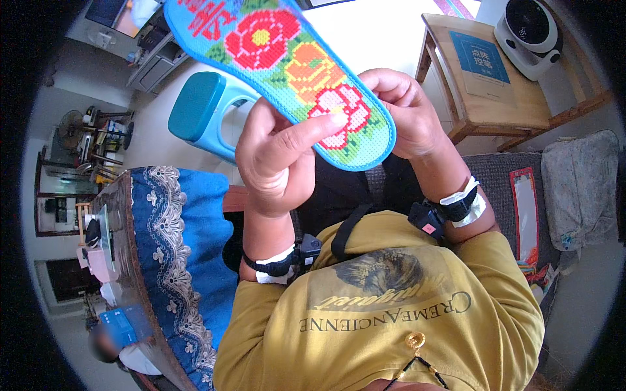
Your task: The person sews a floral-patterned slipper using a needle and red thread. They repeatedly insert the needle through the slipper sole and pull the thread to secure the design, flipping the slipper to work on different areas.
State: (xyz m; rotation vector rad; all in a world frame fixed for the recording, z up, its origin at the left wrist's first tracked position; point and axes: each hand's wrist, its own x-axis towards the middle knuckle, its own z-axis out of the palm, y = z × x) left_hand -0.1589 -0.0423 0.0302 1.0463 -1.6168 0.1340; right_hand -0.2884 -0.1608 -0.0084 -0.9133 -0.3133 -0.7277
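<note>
A cross-stitched shoe insole (274, 80) is held up in front of me, its far end cut off by the top edge of the view. It bears red, orange and pink flowers, green leaves, red stitched writing and a bright blue bound edge. My left hand (279, 159) grips its left side, thumb flat on the pink flower and fingers curled underneath. At the opposite edge, my right hand (408, 110) pinches the rounded end, with its fingertips partly hidden behind the insole. Both forearms carry black straps over white padding.
A blue plastic stool (195, 105) stands beyond my left hand. Right of me is a wooden chair (518, 110) with a booklet (481, 61) and a white fan (528, 36). A table with a blue lace-trimmed cloth (195, 234) runs along the left; a person (139, 359) sits behind it.
</note>
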